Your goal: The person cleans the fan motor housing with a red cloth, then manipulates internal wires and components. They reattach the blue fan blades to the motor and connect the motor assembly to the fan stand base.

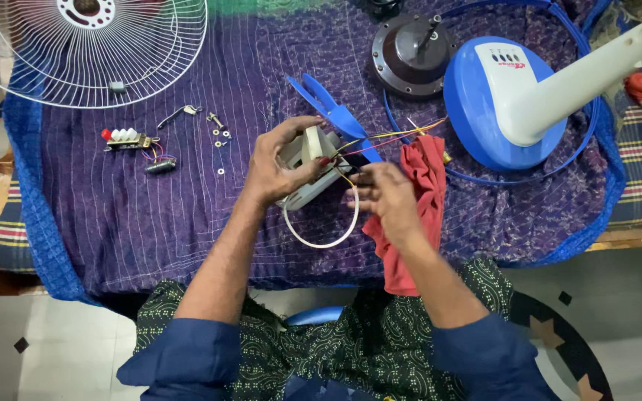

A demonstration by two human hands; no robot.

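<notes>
2 hands meet over the purple cloth (150,223) near the table's middle. The left hand (280,167) is clamped around a white plastic housing (310,167), tilted up off the cloth; the right hand (384,194) pinches thin coloured wires (388,137) at the housing's right edge, fingers closed on them. A white cord loop (325,234) hangs from the housing toward the near side. In my judgement, a steady left grip and a pinch close to the housing would spare the wires strain. A red rag (425,193) lies just right, the blue fan base (503,104) farther right, small screws (219,137) and a switch block (128,138) well left.
</notes>
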